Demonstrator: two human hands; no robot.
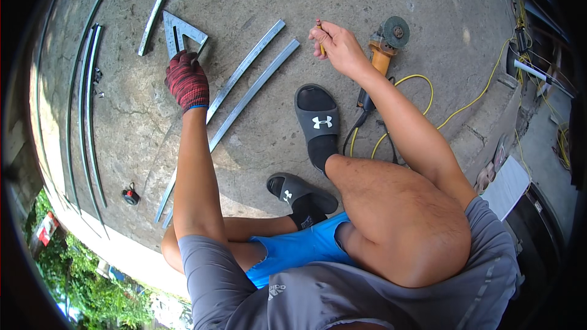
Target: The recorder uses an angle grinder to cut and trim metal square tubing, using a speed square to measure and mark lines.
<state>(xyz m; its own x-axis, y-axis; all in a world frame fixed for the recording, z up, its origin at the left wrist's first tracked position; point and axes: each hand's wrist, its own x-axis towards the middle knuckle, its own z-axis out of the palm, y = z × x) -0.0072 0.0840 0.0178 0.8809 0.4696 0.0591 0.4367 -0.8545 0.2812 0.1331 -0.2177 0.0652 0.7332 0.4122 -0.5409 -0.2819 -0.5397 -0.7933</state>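
My left hand (187, 80), in a red and black knit glove, grips the lower corner of a silver triangular speed square (175, 26), its fingers closed over the edge. Bare, my right hand (337, 47) pinches a short pencil (320, 36) upright between thumb and fingers. Two long metal channels (247, 68) lie side by side on the concrete between my hands, running down toward my left leg. Another metal strip (155, 15) lies just beyond the square. Right of my right hand rests an orange angle grinder (381, 56) with a dark disc.
Several long metal strips (89, 98) lie at the far left. A small black and red tape measure (130, 194) sits on the concrete near them. The grinder's yellow cord (468, 102) loops across the ground to the right. My sandalled feet (317, 119) stand near the middle.
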